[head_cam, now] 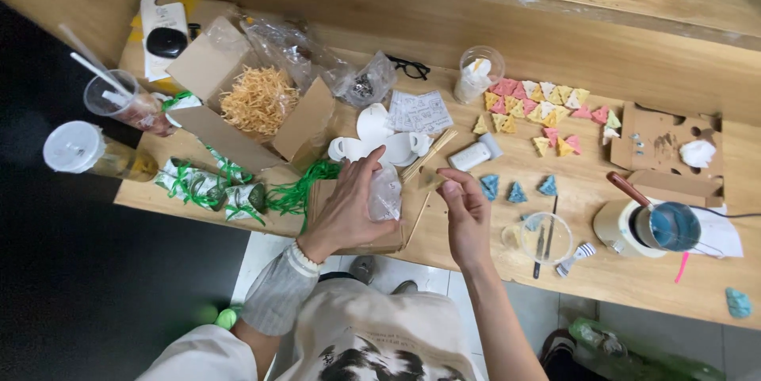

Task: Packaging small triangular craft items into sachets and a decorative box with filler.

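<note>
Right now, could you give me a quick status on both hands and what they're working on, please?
Left hand resting on a small clear plastic bag, fingers spread. Right hand beside it, fingertips pinched, contents too small to tell. Green ribbon and white mould pieces crowd close.

Left hand spread flat, palm down, fingers fanned — right hand raised beside it, fingers curled loosely, forearm bare.
</note>
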